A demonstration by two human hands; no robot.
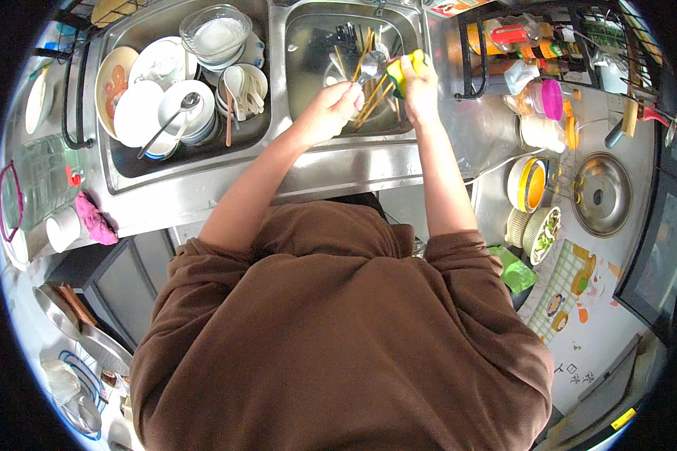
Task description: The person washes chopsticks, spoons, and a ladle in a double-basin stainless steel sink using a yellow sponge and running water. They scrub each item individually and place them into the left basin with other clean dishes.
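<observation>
My left hand (pixel 332 110) grips the handle of a spoon (pixel 373 63), its rounded bowl pointing up and to the right, above the right basin of a steel double sink (pixel 302 113). To the right of the spoon, my right hand (pixel 420 93) is closed on a yellow and green sponge (pixel 407 69). The sponge is close to the spoon's bowl; whether they touch I cannot tell. Below both hands, several wooden chopsticks (pixel 377 101) lean in a bowl standing in cloudy water. Dark-handled utensils (pixel 347 35) lie at the basin's far side.
The left basin holds stacked plates (pixel 138 115), glass bowls (pixel 215 31), white spoons (pixel 235 82) and a metal ladle or large spoon (pixel 190 101). A pink cloth (pixel 94 219) lies on the left counter edge. At right stand jars (pixel 548 98), stacked bowls (pixel 526 183) and a black wire rack (pixel 467 62).
</observation>
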